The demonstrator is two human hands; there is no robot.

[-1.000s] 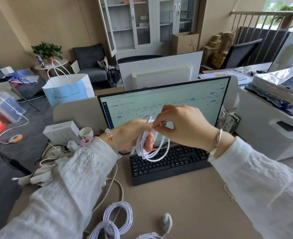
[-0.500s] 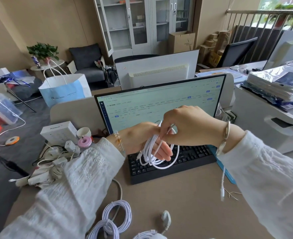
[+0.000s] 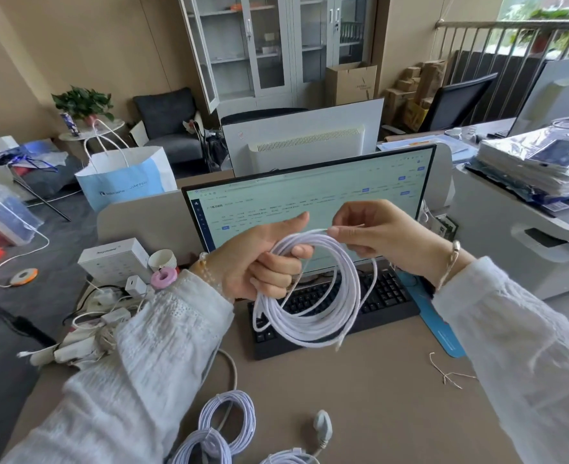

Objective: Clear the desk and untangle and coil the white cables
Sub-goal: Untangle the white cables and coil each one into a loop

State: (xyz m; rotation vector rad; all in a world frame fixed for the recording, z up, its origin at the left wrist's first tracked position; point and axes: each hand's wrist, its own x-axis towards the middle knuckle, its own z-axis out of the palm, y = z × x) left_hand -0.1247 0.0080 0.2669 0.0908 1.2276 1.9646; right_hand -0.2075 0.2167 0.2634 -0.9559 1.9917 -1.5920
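Observation:
A white cable coil [image 3: 323, 316] of several loops hangs in front of the keyboard. My left hand [image 3: 263, 262] is closed around the top of the loops, thumb up. My right hand [image 3: 376, 232] pinches a strand at the top of the same coil, just right of the left hand. One cable end dangles at the coil's lower right. Two tied white coils [image 3: 229, 416] lie on the desk near the front edge, and part of another coil [image 3: 286, 458] shows at the bottom.
A black keyboard [image 3: 386, 296] and monitor [image 3: 309, 202] stand behind the hands. Chargers and tangled cords [image 3: 102, 316] crowd the left side beside a white box [image 3: 112, 259]. A grey plug [image 3: 323, 426] and wire ties [image 3: 450, 373] lie on the desk. A printer [image 3: 524, 236] stands at right.
The coil has opened into wider loops hanging from my left fist. My right hand moved from wrapping over the bundle to pinching a strand at its top. The dangling end has been drawn up.

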